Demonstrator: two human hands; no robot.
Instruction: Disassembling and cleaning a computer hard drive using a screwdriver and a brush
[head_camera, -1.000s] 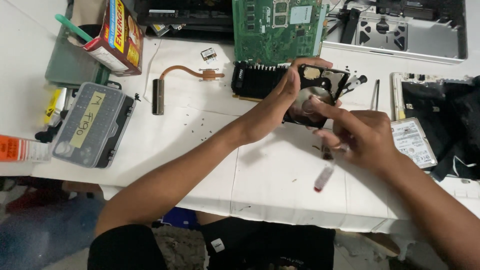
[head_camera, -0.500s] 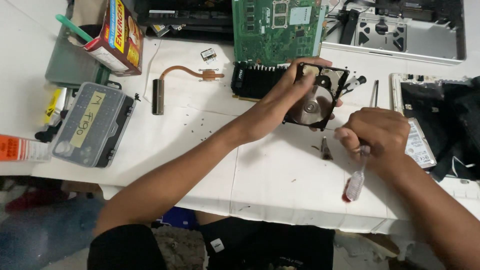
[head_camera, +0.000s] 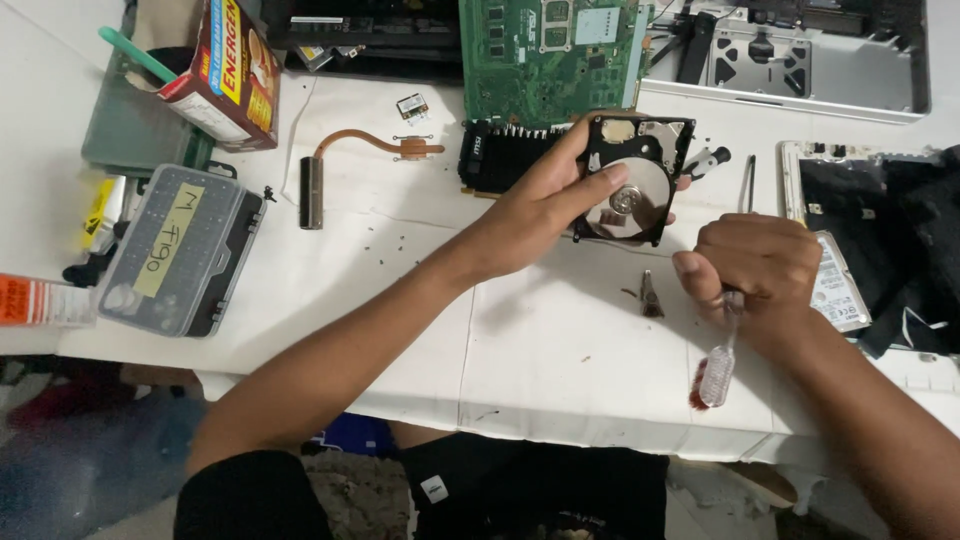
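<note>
My left hand (head_camera: 545, 205) grips an opened hard drive (head_camera: 640, 175) with a shiny platter, holding it tilted above the white table (head_camera: 400, 300). My right hand (head_camera: 755, 265) is closed around a small screwdriver (head_camera: 718, 365) with a clear handle, which points down toward me; the tip is hidden in my fist. A small metal part (head_camera: 650, 295) lies on the table between my two hands.
A green circuit board (head_camera: 550, 55), black finned module (head_camera: 500, 155), copper heat pipe (head_camera: 360, 150), grey bit case (head_camera: 180, 250), cardboard box (head_camera: 225, 70), laptop shell (head_camera: 800, 60), second drive (head_camera: 835, 280), tweezers (head_camera: 748, 185) and several loose screws lie about.
My right hand drew back from the drive toward me, closing around the screwdriver and turning its handle downward. My left hand keeps its hold on the drive.
</note>
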